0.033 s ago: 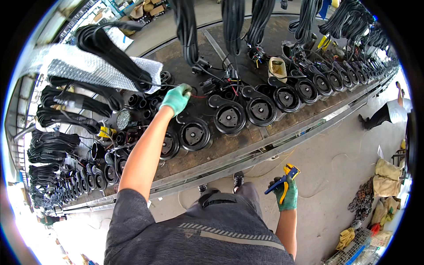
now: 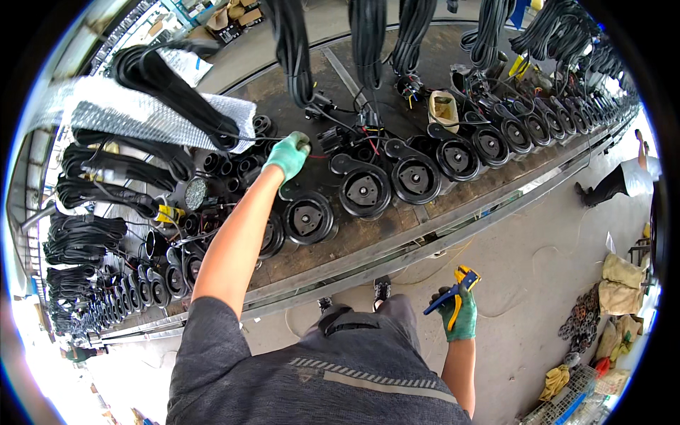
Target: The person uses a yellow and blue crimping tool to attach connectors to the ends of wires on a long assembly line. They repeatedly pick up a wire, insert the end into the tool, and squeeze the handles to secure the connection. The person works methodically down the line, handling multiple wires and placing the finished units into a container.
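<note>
Grey concrete floor [image 2: 538, 241], daylit

Upper left: sheet of bubble wrap [image 2: 152, 113] lying under black cable bundles [image 2: 92, 237].
Upper middle: tan cloth glove [image 2: 444, 108] on the bench.
Right edge: another person [image 2: 623, 178] standing.
Lower right: yellow rags [image 2: 557, 383], sacks [image 2: 622, 283] on floor.

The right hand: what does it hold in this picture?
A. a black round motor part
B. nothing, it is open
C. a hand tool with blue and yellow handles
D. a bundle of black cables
C: the right hand, in a green glove, is closed around a hand tool with blue and yellow handles, held low over the floor and away from the bench.
</note>
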Demonstrator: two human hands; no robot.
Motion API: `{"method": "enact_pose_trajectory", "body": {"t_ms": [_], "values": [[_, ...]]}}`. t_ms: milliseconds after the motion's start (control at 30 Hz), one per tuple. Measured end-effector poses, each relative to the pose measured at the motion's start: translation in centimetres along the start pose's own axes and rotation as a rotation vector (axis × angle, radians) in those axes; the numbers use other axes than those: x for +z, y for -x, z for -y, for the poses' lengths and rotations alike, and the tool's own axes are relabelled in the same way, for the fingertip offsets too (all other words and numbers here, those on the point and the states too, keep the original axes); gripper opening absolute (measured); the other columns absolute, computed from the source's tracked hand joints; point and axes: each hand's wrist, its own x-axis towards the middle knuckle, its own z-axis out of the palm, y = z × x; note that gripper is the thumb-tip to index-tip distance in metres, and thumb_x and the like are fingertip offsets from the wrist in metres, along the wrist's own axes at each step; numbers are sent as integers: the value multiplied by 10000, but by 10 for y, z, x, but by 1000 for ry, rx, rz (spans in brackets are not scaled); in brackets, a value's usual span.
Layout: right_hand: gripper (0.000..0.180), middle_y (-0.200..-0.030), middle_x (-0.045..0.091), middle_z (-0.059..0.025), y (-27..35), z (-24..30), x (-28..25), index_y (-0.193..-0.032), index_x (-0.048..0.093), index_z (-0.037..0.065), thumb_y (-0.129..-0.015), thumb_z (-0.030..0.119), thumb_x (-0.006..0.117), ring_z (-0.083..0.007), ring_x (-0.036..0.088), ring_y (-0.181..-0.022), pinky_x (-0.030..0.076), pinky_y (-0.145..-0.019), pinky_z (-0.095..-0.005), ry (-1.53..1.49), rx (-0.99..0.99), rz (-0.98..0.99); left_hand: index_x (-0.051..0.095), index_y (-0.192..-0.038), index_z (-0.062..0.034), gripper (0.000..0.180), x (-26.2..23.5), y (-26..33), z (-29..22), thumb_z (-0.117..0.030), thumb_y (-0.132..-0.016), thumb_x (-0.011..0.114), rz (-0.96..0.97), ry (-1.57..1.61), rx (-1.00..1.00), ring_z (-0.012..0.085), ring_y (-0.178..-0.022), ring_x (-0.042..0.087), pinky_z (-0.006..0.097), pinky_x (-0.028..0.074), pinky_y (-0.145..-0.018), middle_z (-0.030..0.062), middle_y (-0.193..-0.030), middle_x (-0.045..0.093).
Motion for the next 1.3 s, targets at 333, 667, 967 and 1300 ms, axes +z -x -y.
{"method": "enact_pose_trajectory", "body": {"t_ms": [333, 667, 967, 1300], "values": [[329, -989, 689, -182, -22, 18, -37, -1270, 522, 119, -1011, 299, 617, -372, 718, -838, 614, -748, -520, -19, 80, -44, 678, -1058, -40, 168, 58, -62, -19, -175, -966, 716, -41, 859, -566, 207, -528, 604, 416, 509, -498, 79, -738, 671], [342, -1065, 694, -107, -11, 45, 102, -1245, 585, 6, -933, 71, 709, -247, 714, -963, 616, -865, -409, 235, -53, 454, 670, -1137, -26, 250, -50, 177, -87, -114, -907, 712, -418, -444, 572, 335, -977, 708, 391, 576, -848, 177, -1092, 703], [530, -1141, 645, -78, -10, -49, 254, -1287, 539, -10, -856, 92, 830, -148, 609, -984, 527, -877, -286, 847, -659, 614, 729, -1048, -155, 255, -8, 235, -48, -74, -814, 669, -218, -324, 620, 331, -1012, 678, 430, 585, -785, 79, -1144, 680], [565, -1035, 704, -74, -31, -77, 285, -1294, 567, -4, -778, 43, 792, -132, 650, -891, 551, -830, -307, 1092, -857, 413, 708, -973, -53, 180, 0, 233, -17, -43, -801, 760, -354, 185, 601, 325, -941, 679, 396, 575, -775, 110, -1074, 685]]}}
